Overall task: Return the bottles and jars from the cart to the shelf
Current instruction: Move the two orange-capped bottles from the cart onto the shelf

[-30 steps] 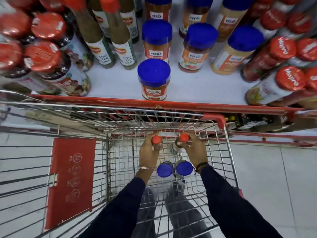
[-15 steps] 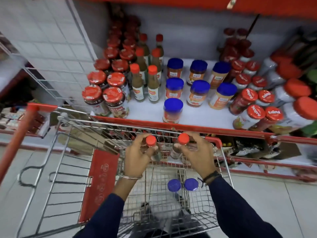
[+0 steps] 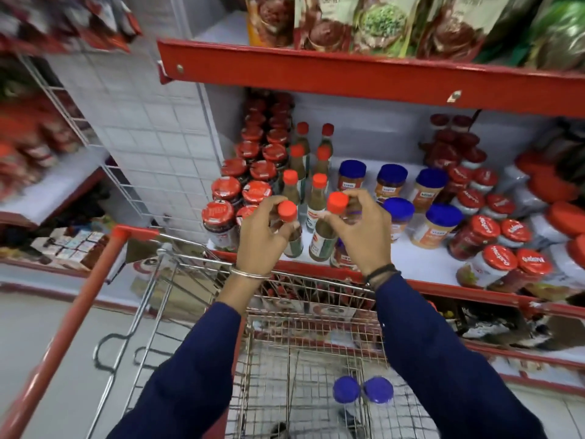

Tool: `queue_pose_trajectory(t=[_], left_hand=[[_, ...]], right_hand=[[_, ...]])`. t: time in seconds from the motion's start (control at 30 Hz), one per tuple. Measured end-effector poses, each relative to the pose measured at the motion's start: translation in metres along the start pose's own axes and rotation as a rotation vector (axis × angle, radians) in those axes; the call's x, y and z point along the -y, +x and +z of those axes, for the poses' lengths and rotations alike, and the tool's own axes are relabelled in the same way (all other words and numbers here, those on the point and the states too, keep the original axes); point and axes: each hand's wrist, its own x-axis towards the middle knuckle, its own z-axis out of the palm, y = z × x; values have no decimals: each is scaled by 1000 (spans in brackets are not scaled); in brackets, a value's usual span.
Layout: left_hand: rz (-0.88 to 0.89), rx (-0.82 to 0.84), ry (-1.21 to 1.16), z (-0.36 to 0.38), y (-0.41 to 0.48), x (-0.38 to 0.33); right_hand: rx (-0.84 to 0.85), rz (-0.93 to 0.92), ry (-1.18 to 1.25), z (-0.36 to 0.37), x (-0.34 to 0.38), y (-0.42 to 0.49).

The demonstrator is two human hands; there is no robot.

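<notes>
Gripping one orange-capped sauce bottle each, the left hand (image 3: 260,236) holds the left bottle (image 3: 289,224) by its neck and the right hand (image 3: 361,231) holds the right bottle (image 3: 329,226) likewise, both raised above the cart (image 3: 202,280) at the front edge of the shelf (image 3: 421,267). Matching bottles and blue-lidded jars stand on the shelf beyond. Two blue-lidded jars (image 3: 362,389) sit in the cart basket below.

Bare shelf strip (image 3: 424,264) open at front right of chilli bottles (image 3: 316,198); blue-lidded jars (image 3: 438,226) crowd behind; red-lidded jars (image 3: 221,220) block left.
</notes>
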Motion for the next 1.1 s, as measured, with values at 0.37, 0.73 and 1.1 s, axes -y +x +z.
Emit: queue_pose_trajectory(t=[0.37,0.73,1.1], left_hand=[[-11,81,174,25,27,50],[-24,160,229,20,32,49],[90,-31,131,14,-10,19]], right_hand=[[97,151,-162,49,-38,22],[138,144,-234,55,-46,10],[172,96,-338,19,-29,-15]])
